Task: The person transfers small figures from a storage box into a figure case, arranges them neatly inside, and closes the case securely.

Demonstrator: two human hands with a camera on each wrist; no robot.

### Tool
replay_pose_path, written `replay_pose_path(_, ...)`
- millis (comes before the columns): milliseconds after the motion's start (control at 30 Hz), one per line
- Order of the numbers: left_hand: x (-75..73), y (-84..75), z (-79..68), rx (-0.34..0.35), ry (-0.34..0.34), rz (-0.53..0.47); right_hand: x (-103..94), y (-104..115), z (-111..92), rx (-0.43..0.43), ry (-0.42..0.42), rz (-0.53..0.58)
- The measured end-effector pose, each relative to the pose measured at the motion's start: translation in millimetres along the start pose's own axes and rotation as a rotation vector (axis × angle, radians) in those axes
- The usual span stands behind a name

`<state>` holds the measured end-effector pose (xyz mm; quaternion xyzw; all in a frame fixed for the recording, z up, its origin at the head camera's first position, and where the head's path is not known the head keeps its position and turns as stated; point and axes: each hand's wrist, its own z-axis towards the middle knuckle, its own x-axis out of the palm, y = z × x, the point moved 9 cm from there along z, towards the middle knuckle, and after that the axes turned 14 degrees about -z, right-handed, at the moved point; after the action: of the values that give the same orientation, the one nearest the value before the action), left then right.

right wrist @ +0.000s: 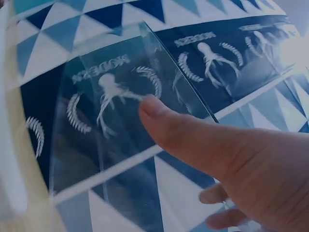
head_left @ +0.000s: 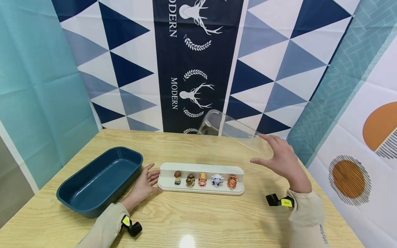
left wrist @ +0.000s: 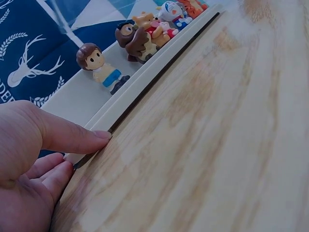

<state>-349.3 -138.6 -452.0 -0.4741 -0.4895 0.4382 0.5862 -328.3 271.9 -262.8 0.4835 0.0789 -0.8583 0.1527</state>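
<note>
A white display stand (head_left: 201,167) lies on the table with a row of several small figurines (head_left: 202,180) on it. The left one is a brown-haired boy figurine (left wrist: 101,70), beside a brown owl figurine (left wrist: 137,43). My left hand (head_left: 142,186) holds the stand's left end, thumb at its front edge and fingers around the end. Up to the right, my right hand (head_left: 283,160) grips a clear, box-like cover (head_left: 229,131) by its right end, thumb (right wrist: 193,137) against one face. The cover is tilted in the air behind and above the stand, its left end higher.
A dark blue oblong basin (head_left: 99,168) stands on the wooden table (head_left: 198,220) to the left of my left hand. Patterned cloth (head_left: 195,69) hangs behind the table, with more cloth at both sides.
</note>
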Motion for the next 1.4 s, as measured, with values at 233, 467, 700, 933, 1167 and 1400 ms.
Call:
replay_pose_path(233, 0.9, 2.3, 0.9, 0.004, 0.002, 0.000, 9.2, 25.1, 16.9, -0.101, 0.108, 0.149)
replay_pose_path(467, 0.0, 2.9, 1.3, 0.001, -0.005, -0.011, 15.3, 57.4, 22.8, -0.219, 0.130, 0.158)
replay_pose_path(700, -1.7, 2.6, -0.9, 0.002, -0.010, -0.009, 30.4, 82.2, 26.3, -0.264, 0.175, 0.072)
replay_pose_path(933, -1.1, 1.6, -1.8, 0.003, -0.009, -0.014, 41.3, 98.5, 26.4, -0.314, 0.181, 0.097)
replay_pose_path(1167, 1.4, -0.1, -2.2, 0.008, -0.004, -0.009, 54.2, 106.5, 28.6, -0.345, 0.204, 0.122)
replay_pose_path(1400, 2.9, -1.2, -3.1, 0.009, -0.001, -0.016, 61.9, 107.0, 29.9, -0.345, 0.207, 0.105)
